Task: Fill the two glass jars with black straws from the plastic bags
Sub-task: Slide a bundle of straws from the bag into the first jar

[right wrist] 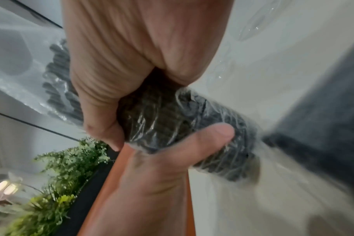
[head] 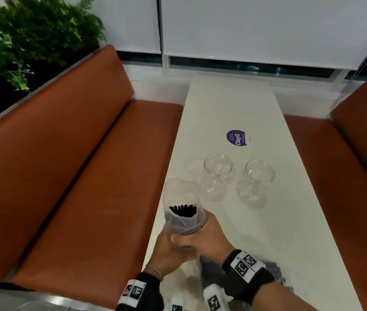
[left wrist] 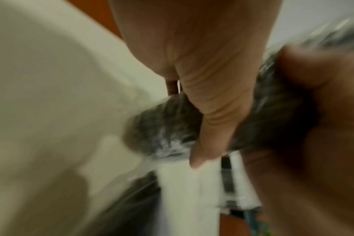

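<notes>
A clear plastic bag [head: 183,212] packed with black straws [head: 183,211] stands upright above the near left edge of the white table [head: 234,104], its mouth open at the top so the straw ends show as a dark cluster. Both hands hold it low down. The left hand [head: 169,250] wraps the bottom of the bundle from the left, and the right hand [head: 207,234] closes round it from the right; each grip is curled tight on the bag, fingers and thumb pressing the crinkled film against the straws. In the right wrist view the right hand's fingers [right wrist: 103,89] curl over the bundle while the left hand's thumb [right wrist: 208,135] lies across it from below. The left wrist view is blurred, but dark straws in film show behind the left hand's fingers [left wrist: 212,121].

Beyond the bag, farther along the table, stand 2 glass jars, both upright and holding nothing: the left jar [head: 217,176] just beyond the bag's mouth, the right jar [head: 257,181] beside it, apart from it. A round purple sticker [head: 237,137] lies beyond them.

Near the table's close edge, under the right wrist, lies a second bag of straws [head: 274,270], flat on the table. Orange-brown bench seats [head: 88,176] flank the table, with green plants [head: 21,37] behind the left one.
</notes>
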A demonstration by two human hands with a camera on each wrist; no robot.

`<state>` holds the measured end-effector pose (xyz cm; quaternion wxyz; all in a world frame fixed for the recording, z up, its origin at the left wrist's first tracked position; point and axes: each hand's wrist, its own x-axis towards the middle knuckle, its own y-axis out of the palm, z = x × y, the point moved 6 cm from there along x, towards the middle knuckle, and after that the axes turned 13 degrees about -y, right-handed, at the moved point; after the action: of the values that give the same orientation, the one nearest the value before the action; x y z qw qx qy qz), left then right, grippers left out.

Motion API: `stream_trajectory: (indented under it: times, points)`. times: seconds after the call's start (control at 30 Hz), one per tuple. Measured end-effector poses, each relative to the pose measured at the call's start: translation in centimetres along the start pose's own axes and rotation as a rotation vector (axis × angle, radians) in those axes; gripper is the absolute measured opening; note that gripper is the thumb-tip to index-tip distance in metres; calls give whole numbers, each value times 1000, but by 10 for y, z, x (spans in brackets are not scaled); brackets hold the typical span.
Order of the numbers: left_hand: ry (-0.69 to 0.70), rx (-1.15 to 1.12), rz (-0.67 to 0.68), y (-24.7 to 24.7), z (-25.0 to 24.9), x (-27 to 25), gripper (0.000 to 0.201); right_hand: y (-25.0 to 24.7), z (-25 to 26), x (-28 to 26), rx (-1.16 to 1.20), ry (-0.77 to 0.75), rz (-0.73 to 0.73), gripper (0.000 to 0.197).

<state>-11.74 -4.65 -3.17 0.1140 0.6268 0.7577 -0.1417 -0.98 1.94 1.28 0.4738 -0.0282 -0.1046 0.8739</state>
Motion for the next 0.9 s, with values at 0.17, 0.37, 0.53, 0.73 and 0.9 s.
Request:
stream_trajectory:
  times: [0.17, 0.37, 0.53, 0.73, 0.9]
  points:
    - [181, -138, 18, -18, -80, -4, 121, -20, 19, 32, 43, -150, 5, 49]
    - [13, -173, -314, -2, -50, 32, 83, -9, -26, 39, -134, -167, 0, 16]
    - [-106, -231, -380, 7, -19, 44, 64, -5, -62, 41, -146, -82, 16, 20]
    - [-259, -180, -384, 13, 11, 53, 42, -3, -93, 37, -146, -32, 58, 26]
    - [-343, -208, -336, 18, 22, 57, 33, -3, -105, 39, -257, 3, 153, 15]
